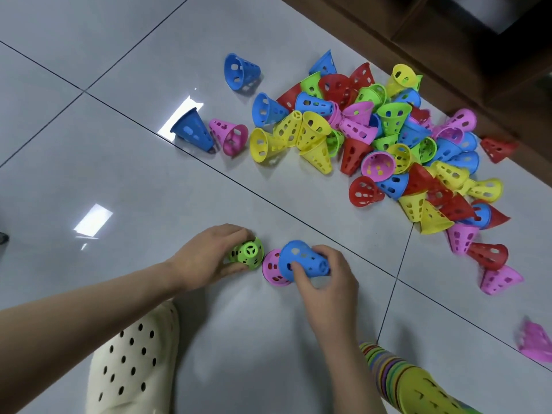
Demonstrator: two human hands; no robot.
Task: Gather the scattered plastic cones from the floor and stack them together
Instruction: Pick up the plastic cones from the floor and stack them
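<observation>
1. My left hand [209,258] has its fingers curled round one green cone [246,253], narrow end turned toward the camera, low over the tiled floor [119,174]
2. My right hand [324,282] grips one blue cone [303,259] lying on its side, thumb on the near wall and fingers over the far side
3. One pink cone [273,268] lies just left of the blue cone, partly covered by it, and close beside the green one; whether they touch I cannot tell
4. A stack of nested cones [397,375], yellow outermost with many coloured rims behind it, lies at the near right edge beside my right forearm; the number in it cannot be counted
5. The main heap of loose cones [388,138] sits far right, in red, blue, green, yellow and pink, too overlapped for a firm count
6. Left of the heap I count three separate cones: two blue [241,72] [194,131] and one pink [229,135]
7. One more pink cone [534,342], blurred, lies at the right edge
8. One cream perforated clog [131,363] shows near left
9. Dark wooden furniture [448,40] borders the far right
</observation>
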